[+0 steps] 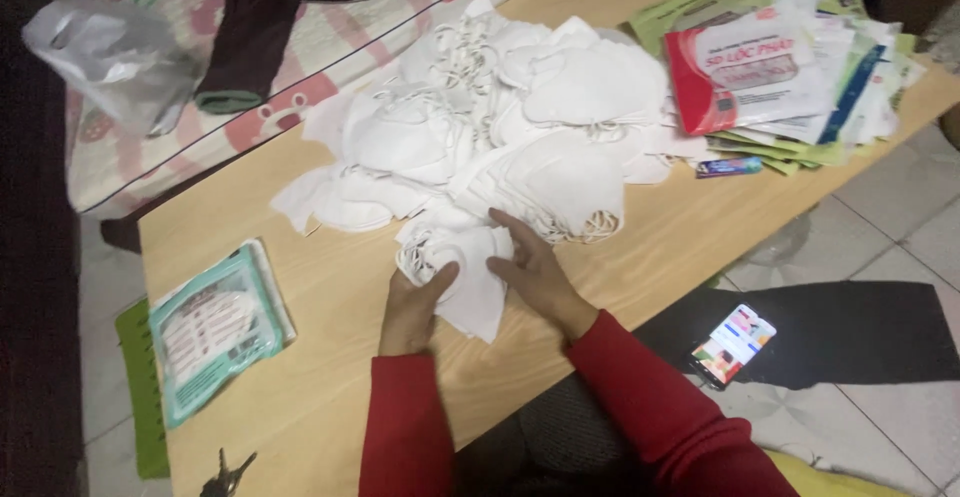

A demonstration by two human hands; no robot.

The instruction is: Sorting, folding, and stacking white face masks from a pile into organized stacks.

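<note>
On the near part of the pale wooden tabletop [330,287], both hands press on a small stack of white folded face masks [462,275]. The left hand [412,309] lies at the stack's left edge, thumb up over the top mask and the other fingers tucked out of sight, so I cannot tell whether they grip underneath. The right hand [535,269] rests flat on the stack's right side, fingers spread slightly and pointing to the far left, pressing rather than clamping.

Just beyond the stack, touching it, rises a big loose heap of white masks [500,122], soft, domed and matte, with thin elastic ear loops curling out everywhere. Those loops look like the likeliest trouble: one from the heap could snag the held stack and drag neighbours along, or the limp fabric could slide and fan out if the hands lift unevenly.

At the near left lies a flat teal-and-clear plastic packet holding masks [215,327], glossy, overhanging a green mat [138,397]. At the far right sits a fanned pile of glossy printed packets, red, white and green [780,72], which could slip off the table edge if nudged. A smartphone with a lit screen [732,345] lies on dark cloth on the tiled floor, and a crumpled translucent plastic bag [110,52] rests on the far left.
</note>
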